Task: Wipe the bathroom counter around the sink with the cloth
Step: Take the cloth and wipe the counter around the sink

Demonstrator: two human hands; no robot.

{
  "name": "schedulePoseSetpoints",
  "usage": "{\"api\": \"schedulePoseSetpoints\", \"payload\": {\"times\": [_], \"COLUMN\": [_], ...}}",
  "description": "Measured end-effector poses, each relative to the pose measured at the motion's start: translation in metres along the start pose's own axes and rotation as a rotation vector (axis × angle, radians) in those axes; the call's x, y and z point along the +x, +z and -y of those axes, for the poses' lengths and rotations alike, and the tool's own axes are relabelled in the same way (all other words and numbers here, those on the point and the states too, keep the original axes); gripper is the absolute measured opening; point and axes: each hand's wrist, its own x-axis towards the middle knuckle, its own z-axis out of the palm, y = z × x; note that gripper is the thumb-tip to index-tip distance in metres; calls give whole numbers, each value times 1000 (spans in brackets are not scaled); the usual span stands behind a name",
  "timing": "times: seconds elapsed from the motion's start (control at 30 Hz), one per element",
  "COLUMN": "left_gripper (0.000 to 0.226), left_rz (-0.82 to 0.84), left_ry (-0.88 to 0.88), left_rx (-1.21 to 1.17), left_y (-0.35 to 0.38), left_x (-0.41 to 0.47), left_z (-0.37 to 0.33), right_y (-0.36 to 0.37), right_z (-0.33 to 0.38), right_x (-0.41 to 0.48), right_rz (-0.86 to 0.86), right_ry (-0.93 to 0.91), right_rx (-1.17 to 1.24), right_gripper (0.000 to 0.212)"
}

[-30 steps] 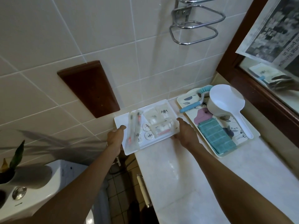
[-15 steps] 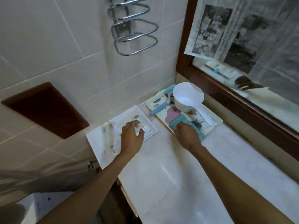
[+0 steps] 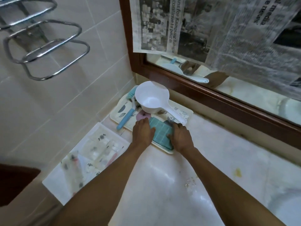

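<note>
A folded teal cloth (image 3: 161, 132) lies on the near end of a flower-patterned tray (image 3: 117, 111) in the counter's back left corner. My left hand (image 3: 143, 132) lies palm down against the cloth's left side, thumb on its edge. My right hand (image 3: 180, 136) presses its right side, thumb on top. The cloth is held between both hands and still rests on the tray. The pale marble counter (image 3: 162, 185) runs toward me. A curved white sink rim (image 3: 290, 201) shows at the lower right.
A white dipper (image 3: 151, 98) and a blue brush (image 3: 125, 118) share the patterned tray. A white tray (image 3: 57, 180) of small toiletries sits to the left, overhanging the counter edge. A yellow stain (image 3: 237, 172) and crumbs (image 3: 190, 181) mark the counter. A newspaper-covered mirror (image 3: 244, 95) backs it.
My left hand has left the white toiletry tray and moved right to the teal cloth. My right hand stays at the cloth. The view has swung right and closer.
</note>
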Motion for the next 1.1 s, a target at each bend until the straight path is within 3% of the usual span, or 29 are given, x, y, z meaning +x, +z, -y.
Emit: {"api": "schedulePoseSetpoints", "payload": {"times": [0.1, 0.2, 0.33, 0.43, 0.67, 0.77, 0.83, 1.0, 1.1], "left_gripper": [52, 44, 34, 29, 36, 40, 41, 50, 56], "left_rz": [59, 100, 87, 79, 442, 631, 658, 591, 469], "left_ry": [-26, -61, -67, -88, -156, -112, -87, -92, -61], "left_rx": [-3, -120, -451, -662, -1065, -985, -911, -798, -660], "left_y": [3, 5, -2, -15, -35, -29, -12, 49, 77], "left_x": [11, 21, 24, 11, -16, -21, -25, -31, -24], "left_z": [-2, 2, 3, -3, -34, -62, -87, -161, -199], "right_y": [4, 9, 8, -4, -38, -60, -74, -96, -99], "right_z": [1, -3, -9, -10, -43, -81, -114, -189, -221], "right_x": [5, 8, 0, -23, -88, -113, -128, -140, -135], "right_rz": [-28, -37, -89, -96, -140, -137, -148, -241, -303], "right_ry": [45, 65, 73, 69, 82, 180, 263, 455, 510], "right_rx": [45, 103, 257, 468, 728, 847, 914, 885, 927], "right_gripper": [69, 63, 23, 10, 7, 14, 19, 27, 32]}}
